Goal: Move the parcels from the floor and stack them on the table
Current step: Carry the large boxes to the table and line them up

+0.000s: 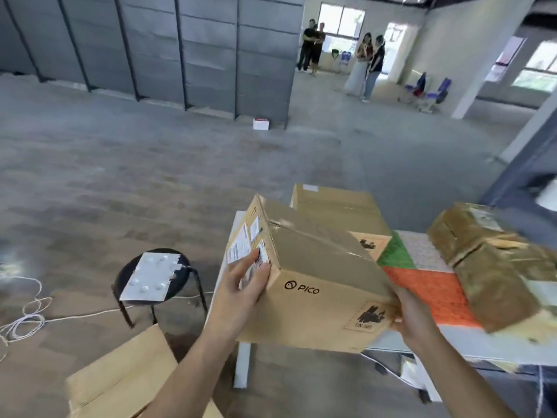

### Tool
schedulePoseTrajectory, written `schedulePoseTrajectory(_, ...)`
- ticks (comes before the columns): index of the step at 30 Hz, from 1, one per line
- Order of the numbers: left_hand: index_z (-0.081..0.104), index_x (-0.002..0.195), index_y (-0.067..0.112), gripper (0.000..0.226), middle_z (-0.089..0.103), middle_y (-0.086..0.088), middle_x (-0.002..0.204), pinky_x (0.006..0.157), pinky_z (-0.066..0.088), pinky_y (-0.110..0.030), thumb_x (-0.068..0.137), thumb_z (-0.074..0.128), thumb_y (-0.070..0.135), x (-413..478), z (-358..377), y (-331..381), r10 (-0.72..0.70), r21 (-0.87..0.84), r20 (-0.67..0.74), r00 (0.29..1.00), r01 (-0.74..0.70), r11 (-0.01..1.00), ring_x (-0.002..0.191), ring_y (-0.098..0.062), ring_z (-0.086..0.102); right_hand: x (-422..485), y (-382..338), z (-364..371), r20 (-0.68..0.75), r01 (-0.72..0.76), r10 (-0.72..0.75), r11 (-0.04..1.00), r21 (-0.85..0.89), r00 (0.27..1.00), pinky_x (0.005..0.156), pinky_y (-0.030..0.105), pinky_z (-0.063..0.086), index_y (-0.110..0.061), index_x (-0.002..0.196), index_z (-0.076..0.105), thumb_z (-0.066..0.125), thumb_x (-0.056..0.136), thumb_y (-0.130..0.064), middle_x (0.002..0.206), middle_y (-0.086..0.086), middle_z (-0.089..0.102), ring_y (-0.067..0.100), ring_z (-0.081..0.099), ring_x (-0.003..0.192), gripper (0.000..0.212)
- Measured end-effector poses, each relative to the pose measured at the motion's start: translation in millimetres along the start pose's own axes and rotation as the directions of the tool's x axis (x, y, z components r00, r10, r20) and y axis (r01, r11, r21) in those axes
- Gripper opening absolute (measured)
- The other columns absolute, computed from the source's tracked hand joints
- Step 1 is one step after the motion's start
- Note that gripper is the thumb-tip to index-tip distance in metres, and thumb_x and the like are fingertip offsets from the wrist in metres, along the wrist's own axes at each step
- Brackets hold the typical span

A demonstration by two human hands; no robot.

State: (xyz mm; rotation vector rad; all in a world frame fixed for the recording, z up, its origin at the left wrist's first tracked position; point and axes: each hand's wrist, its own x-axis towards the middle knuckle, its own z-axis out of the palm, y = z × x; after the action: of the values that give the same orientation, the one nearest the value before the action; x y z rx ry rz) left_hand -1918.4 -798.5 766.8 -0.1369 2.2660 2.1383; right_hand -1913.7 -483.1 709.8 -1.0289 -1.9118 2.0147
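One black stool (153,276) stands left of the hands, with flattened cardboard (120,378) on the floor nearer me. The left hand (244,285) presses flat fingers against the labelled end of the PICO box (316,267). The right hand (413,318) grasps its lower right corner, thumb on the front. The box hangs tilted over the desk's (452,342) left end. Beyond the hands sits another carton (337,206), and right of them lies a taped parcel (494,267).

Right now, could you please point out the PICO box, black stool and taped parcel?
PICO box (325,309), head view, front face.
black stool (125,277), head view, seat rim.
taped parcel (497,291), head view, side face.
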Motion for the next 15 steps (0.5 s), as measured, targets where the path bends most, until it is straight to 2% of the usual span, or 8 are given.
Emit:
schedulePoseTrajectory(2,0.056,0.128,0.039,0.043,0.047,0.023,0.127,0.086,0.037,-0.006,0.086,0.059,0.049,-14.0,34.4,8.7,0.023,0.002,0.074,0.997,-0.023,1.0,0.113,0.009,0.048,-5.9,3.6,-43.3,-0.055,-0.015,0.017,0.999,0.04,0.998,0.042,0.02,0.039,-0.017,0.086,0.058,0.06,0.091,-0.025,0.052,-0.003,0.055,0.007,0.048,0.035,0.009)
schedulePoseTrajectory(4,0.055,0.13,0.036,0.042,0.046,0.022,0.126,0.072,0.035,0.007,0.089,0.058,0.044,-31.7,68.9,15.8,0.05,0.009,0.137,0.989,-0.052,0.999,0.1,0.024,0.043,-13.3,9.1,-85.7,-0.102,-0.008,0.018,0.996,0.094,0.995,0.043,0.021,0.04,-0.015,0.092,0.061,0.06,0.091,-0.025,0.064,0.003,0.053,0.011,0.048,0.045,0.01)
schedulePoseTrajectory(5,0.055,0.131,0.034,0.041,0.045,0.02,0.127,0.069,0.033,0.009,0.091,0.057,0.04,-41.2,85.6,18.4,0.068,0.013,0.164,0.984,-0.071,0.997,0.097,0.027,0.042,-15.9,12.2,-105.8,-0.126,-0.019,0.033,0.993,0.114,0.991,0.041,0.021,0.041,-0.013,0.091,0.06,0.059,0.092,-0.023,0.066,0.005,0.051,0.014,0.047,0.048,0.011)
schedulePoseTrajectory(8,0.056,0.132,0.028,0.037,0.047,0.014,0.129,0.068,0.036,0.007,0.095,0.054,0.029,-70.2,131.6,26.2,0.079,-0.005,0.224,0.971,-0.08,0.997,0.103,0.018,0.048,-30.1,16.8,-163.1,-0.176,-0.009,0.034,0.99,0.141,0.984,0.035,0.02,0.039,-0.007,0.086,0.058,0.055,0.094,-0.017,0.052,0.006,0.053,0.012,0.048,0.037,0.013)
schedulePoseTrajectory(12,0.053,0.134,0.031,0.037,0.045,0.014,0.131,0.066,0.033,0.01,0.097,0.051,0.031,-108.7,187.3,35.7,0.083,0.085,0.302,0.95,-0.113,0.99,0.101,0.009,0.049,-43.8,29.3,-240.1,-0.234,0.005,0.046,0.978,0.21,0.971,0.052,0.028,0.039,-0.007,0.096,0.06,0.054,0.095,-0.02,0.07,0.011,0.054,0.02,0.049,0.058,0.014)
schedulePoseTrajectory(15,0.051,0.136,0.031,0.038,0.043,0.014,0.13,0.063,0.033,0.009,0.098,0.048,0.03,-136.2,227.0,44.2,0.098,0.142,0.359,0.928,-0.159,0.977,0.103,0.003,0.048,-47.5,39.6,-292.1,-0.278,0.028,0.041,0.97,0.241,0.96,0.056,0.03,0.036,-0.005,0.104,0.06,0.057,0.093,-0.023,0.073,0.012,0.054,0.023,0.049,0.059,0.021)
